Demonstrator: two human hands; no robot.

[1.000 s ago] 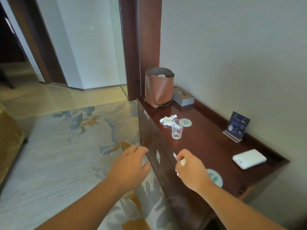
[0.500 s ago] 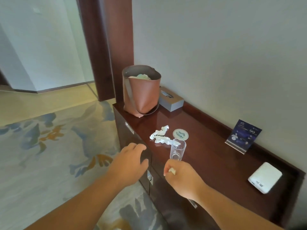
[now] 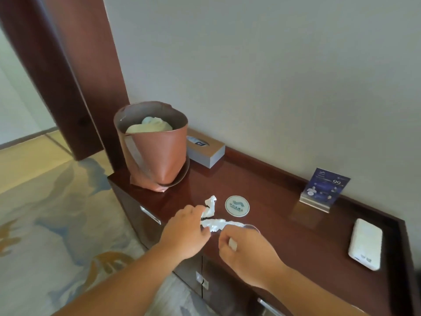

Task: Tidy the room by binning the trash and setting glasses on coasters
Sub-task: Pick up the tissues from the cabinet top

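A brown leather bin (image 3: 159, 156) stands at the left end of the dark wooden cabinet (image 3: 284, 220), with paper inside it. Two pieces of crumpled white tissue (image 3: 210, 207) lie on the top beside a round white coaster (image 3: 237, 206). My left hand (image 3: 184, 231) has its fingers and thumb curled onto the left ends of the tissue. My right hand (image 3: 248, 252) pinches a small white scrap (image 3: 232, 244). It hides most of a clear glass (image 3: 251, 225); only part of the rim shows beyond the knuckles.
A grey tissue box (image 3: 205, 149) sits behind the bin against the wall. A blue sign card (image 3: 323, 190) stands at the back and a white power bank (image 3: 365, 244) lies at the right. Patterned carpet (image 3: 57, 224) covers the floor on the left.
I have come closer to the cabinet. My left hand moved from the front edge up onto the tissue. My right hand, still with the scrap, moved in front of the glass.
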